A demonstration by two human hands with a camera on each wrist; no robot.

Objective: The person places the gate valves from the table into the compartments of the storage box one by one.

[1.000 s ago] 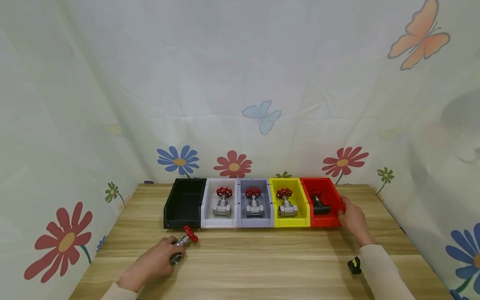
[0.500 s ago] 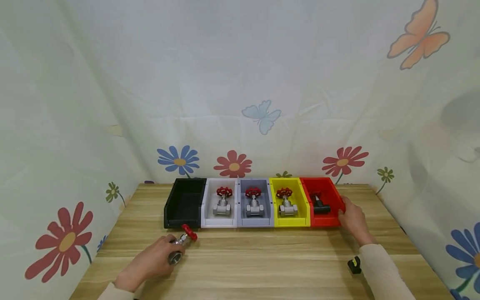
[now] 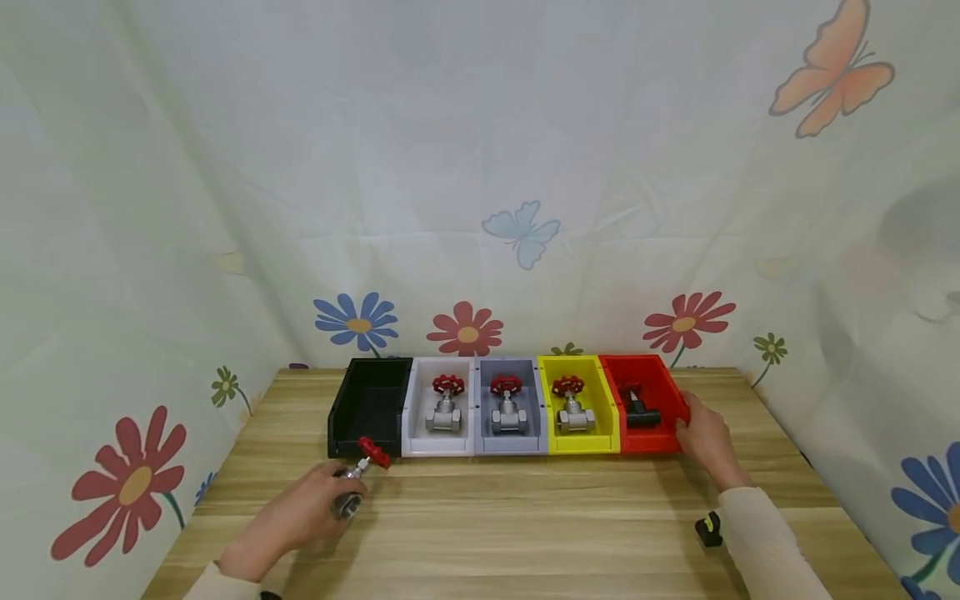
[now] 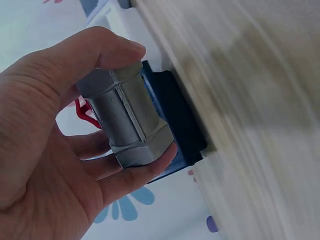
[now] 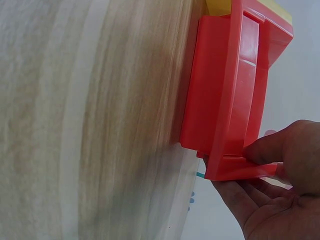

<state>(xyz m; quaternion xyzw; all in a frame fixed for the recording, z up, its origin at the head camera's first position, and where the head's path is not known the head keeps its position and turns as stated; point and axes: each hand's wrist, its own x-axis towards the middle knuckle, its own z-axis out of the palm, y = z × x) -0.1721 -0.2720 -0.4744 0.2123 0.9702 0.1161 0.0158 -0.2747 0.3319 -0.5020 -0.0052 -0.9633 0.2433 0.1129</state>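
My left hand [image 3: 303,508] grips a metal gate valve [image 4: 127,112] by its hexagonal-ended body, thumb at one end and fingers at the other. Its red handwheel [image 3: 373,452] points away, overlapping the front edge of the black bin [image 3: 369,404] in the head view. At the far right of the bin row, my right hand [image 3: 707,437] pinches the side wall of the red bin [image 5: 215,85], thumb inside and fingers outside. Inside that bin lies a black T-shaped piece [image 3: 642,417] with a dark red part behind it.
Between the black and red bins stand white [image 3: 420,392], grey-blue [image 3: 531,383] and yellow [image 3: 603,392] bins, each holding one red-wheeled valve. A small black object with a yellow-green mark [image 3: 708,529] lies on the wooden table [image 3: 525,533] beside the right sleeve. Patterned cloth hangs behind.
My left hand has moved slightly forward and left with the valve, bringing the handwheel up to the black bin's front edge in view. The right hand stays on the red bin.
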